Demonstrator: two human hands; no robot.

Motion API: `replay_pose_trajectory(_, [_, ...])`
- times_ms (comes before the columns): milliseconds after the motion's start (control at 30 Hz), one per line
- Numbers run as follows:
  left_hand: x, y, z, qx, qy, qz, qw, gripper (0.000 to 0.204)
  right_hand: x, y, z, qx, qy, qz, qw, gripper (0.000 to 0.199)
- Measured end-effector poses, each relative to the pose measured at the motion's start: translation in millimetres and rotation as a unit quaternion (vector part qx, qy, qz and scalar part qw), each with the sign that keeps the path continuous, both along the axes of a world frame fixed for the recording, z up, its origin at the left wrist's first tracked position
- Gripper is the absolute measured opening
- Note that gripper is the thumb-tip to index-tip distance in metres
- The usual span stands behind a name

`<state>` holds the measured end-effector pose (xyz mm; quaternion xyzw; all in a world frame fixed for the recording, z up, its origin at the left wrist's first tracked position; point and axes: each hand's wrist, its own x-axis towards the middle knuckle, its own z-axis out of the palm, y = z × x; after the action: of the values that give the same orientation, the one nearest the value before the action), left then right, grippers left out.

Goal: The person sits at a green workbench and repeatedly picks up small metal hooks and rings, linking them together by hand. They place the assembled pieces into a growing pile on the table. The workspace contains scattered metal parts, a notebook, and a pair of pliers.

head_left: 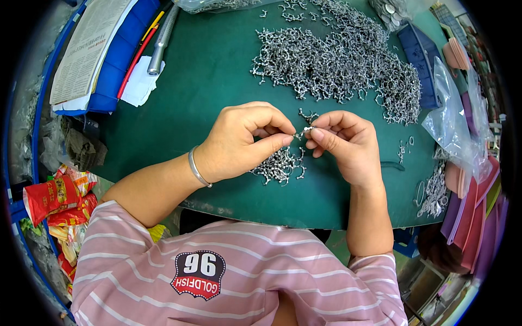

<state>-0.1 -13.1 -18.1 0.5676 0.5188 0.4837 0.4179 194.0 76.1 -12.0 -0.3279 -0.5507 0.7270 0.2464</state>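
Note:
Between my two hands is a small silvery metal piece (300,133), a curved, knobbly part whose exact kind is too small to make out. My left hand (244,136), with a bangle on its wrist, pinches one end between thumb and forefinger. The other end is in a thumb-and-finger pinch of my right hand (345,140). Just beyond the fingertips lies another curved metal piece (308,115), partly hidden by the right hand. A small heap of similar pieces (278,165) rests on the green tabletop (206,70), below the left hand and partly covered by it.
A large heap of metal pieces (337,60) spreads across the far right, beside a blue tray (420,62). Clear plastic bags (454,125) and silvery strands (435,193) lie at the right edge. Far left are a blue bin (118,60), papers, a red pen (132,69) and a ribbed metal rod (163,43).

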Motion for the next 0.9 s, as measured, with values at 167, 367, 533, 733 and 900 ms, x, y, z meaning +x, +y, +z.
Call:
replay_pose_trajectory(167, [-0.7, 0.0, -0.2, 0.01, -0.022, -0.002, 1.0, 0.01, -0.4, -1.2, 3.0, -0.017, -0.004, 0.003, 1.0, 0.01])
replay_pose_trajectory(367, [-8.9, 3.1, 0.9, 0.051, 0.083, -0.09, 0.991, 0.01, 2.7, -9.0, 14.5, 0.314, -0.097, 0.134, 0.935, 0.013])
replay_pose_trajectory(533, [-9.8, 3.7, 13.7, -0.003, 0.118, -0.13, 0.984, 0.009, 6.6, 4.4, 4.9, 0.453, -0.185, 0.005, 0.872, 0.01])
replay_pose_trajectory(733, [6.8, 30.6, 4.5, 0.099, 0.253, -0.032, 0.962, 0.016, 0.3, 9.7, -10.0, 0.466, -0.233, -0.041, 0.852, 0.014])
replay_pose_trajectory(900, [4.6, 52.3, -6.2, 0.13, 0.327, -0.099, 0.931, 0.018, 6.0, 12.3, -8.5, 0.398, -0.232, -0.044, 0.886, 0.009])
